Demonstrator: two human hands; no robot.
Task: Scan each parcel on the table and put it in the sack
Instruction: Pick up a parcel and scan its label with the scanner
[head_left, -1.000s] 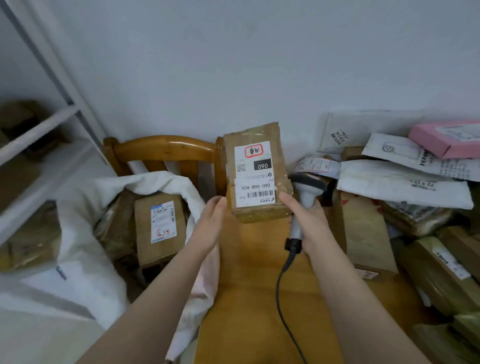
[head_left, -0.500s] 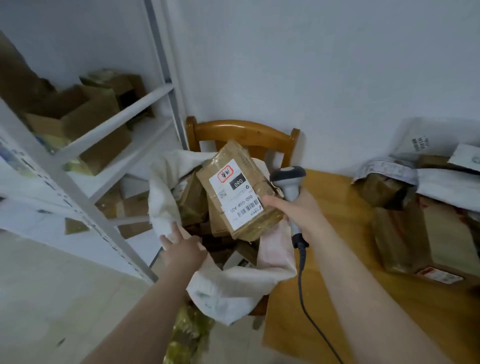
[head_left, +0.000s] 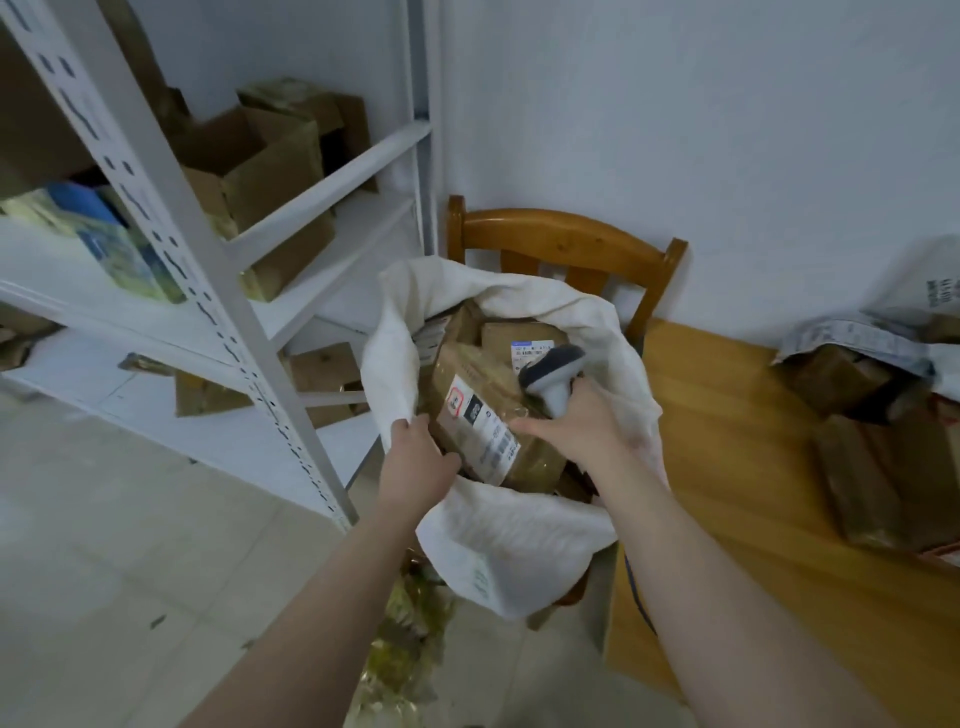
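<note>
A white sack (head_left: 514, 545) sits open on a wooden chair (head_left: 561, 241), with several brown parcels inside. My left hand (head_left: 415, 457) grips the sack's left rim and holds the mouth open. A brown parcel with a white barcode label (head_left: 483, 431) lies inside the mouth, on top of the others. My right hand (head_left: 576, 431) grips the grey barcode scanner (head_left: 553, 374) over the sack, and its fingertips touch the parcel's right side. The scanner's cable (head_left: 636, 587) hangs below my right forearm.
More parcels (head_left: 878, 457) and grey mailer bags (head_left: 862, 332) lie on the wooden table (head_left: 727, 467) at the right. A white metal shelf rack (head_left: 218, 291) with cardboard boxes (head_left: 260, 171) stands left of the chair. A crumpled bag (head_left: 405, 649) lies on the tiled floor.
The parcel went from above the sack down into its mouth. My left hand rose and took hold of the sack's rim. The view swung further left and down.
</note>
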